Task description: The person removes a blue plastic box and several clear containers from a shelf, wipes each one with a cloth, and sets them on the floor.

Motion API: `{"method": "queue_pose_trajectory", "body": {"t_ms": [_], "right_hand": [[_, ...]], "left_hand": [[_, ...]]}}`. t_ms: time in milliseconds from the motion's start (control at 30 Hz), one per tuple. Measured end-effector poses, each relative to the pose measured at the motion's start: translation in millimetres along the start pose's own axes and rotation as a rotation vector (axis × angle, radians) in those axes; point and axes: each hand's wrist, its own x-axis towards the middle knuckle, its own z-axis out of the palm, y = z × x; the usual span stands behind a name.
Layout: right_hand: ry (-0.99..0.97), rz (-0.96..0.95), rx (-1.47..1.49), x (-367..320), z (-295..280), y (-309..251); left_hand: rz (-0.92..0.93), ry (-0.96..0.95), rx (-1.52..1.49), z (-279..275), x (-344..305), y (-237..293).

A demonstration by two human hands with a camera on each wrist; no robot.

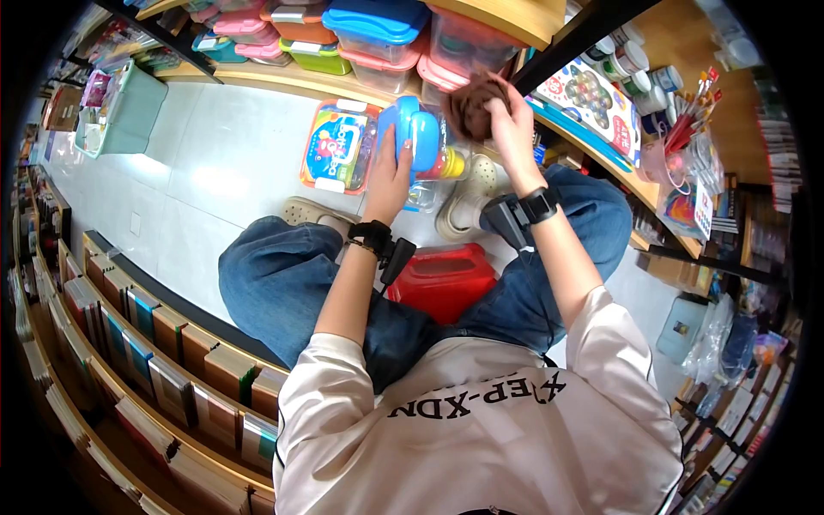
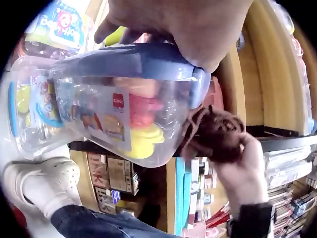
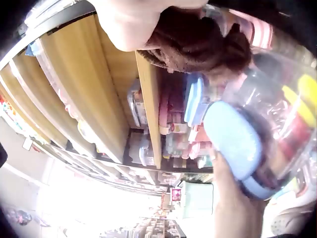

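Note:
My left hand [image 1: 391, 176] grips a clear plastic box by its blue lid [image 1: 424, 142]. In the left wrist view the box [image 2: 106, 114] is tilted, with yellow and red pieces showing through its wall. My right hand [image 1: 515, 129] holds a bunched brown cloth [image 1: 468, 107], which hangs close beside the lidded end of the box. The right wrist view shows the cloth [image 3: 198, 47] crumpled under the fingers, just above the blue lid [image 3: 233, 139]. Part of the right hand's grip is hidden by the folds.
A box with an orange rim [image 1: 371, 120] and bright label stands on the floor left of my hand. Lidded tubs [image 1: 378, 30] fill the shelf ahead. Paint jars [image 1: 631, 60] and brushes stand on the right shelf. A red plastic container [image 1: 442, 279] lies between my legs.

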Motion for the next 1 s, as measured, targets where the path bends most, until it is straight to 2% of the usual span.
{"method": "queue_pose_trajectory", "body": {"t_ms": [33, 100, 167, 200, 333, 433, 633, 700, 733, 767, 833, 900, 933, 1000], "right_hand": [[-0.019, 0.020, 0.033, 4.5, 10.0, -9.1], [-0.036, -0.328, -0.335, 4.8, 33.1, 2.5], [-0.254, -0.350, -0.540, -14.6, 52.0, 10.9], [-0.217, -0.399, -0.565, -22.4, 56.8, 7.3], [-0.284, -0.409, -0.575, -52.4, 51.8, -4.6], [-0.339, -0.449, -0.630, -77.5, 37.7, -1.3], [-0.350, -0.330, -0.429, -117.5, 10.6, 11.1], [-0.319, -0.198, -0.339, -129.0, -0.1, 22.8], [-0.225, -0.081, -0.291, -134.6, -1.3, 27.8], [-0.222, -0.083, -0.293, -137.7, -4.5, 38.8], [0.054, 0.166, -0.139, -138.7, -12.9, 62.0], [0.238, 0.258, -0.025, -129.9, -16.9, 77.8], [0.245, 0.298, 0.101, -116.0, -18.4, 69.4], [0.202, 0.092, -0.010, -83.0, -20.9, 55.6]], "left_hand": [[-0.011, 0.016, -0.016, 1.2, 1.2, -0.3], [-0.020, 0.022, -0.033, 4.8, 4.8, -2.5], [0.007, 0.053, -0.058, 9.0, 10.6, -7.5], [0.003, 0.078, -0.089, 9.6, 10.3, -5.3], [-0.005, 0.093, -0.169, 6.2, 12.1, -1.3], [0.015, 0.075, -0.084, 7.5, 18.2, 0.2], [-0.038, 0.049, -0.089, 14.0, 24.7, 12.4], [-0.073, 0.027, -0.081, 15.0, 26.6, 17.0], [-0.058, 0.030, -0.072, 15.6, 27.4, 15.4], [-0.055, 0.029, -0.072, 16.4, 28.6, 13.9], [-0.062, 0.062, -0.064, 17.7, 31.4, 7.8], [-0.073, 0.040, -0.082, 16.6, 31.6, 3.4], [-0.089, 0.018, -0.098, 15.0, 31.0, 2.7], [-0.084, 0.019, -0.083, 14.9, 29.4, 2.4]]}}
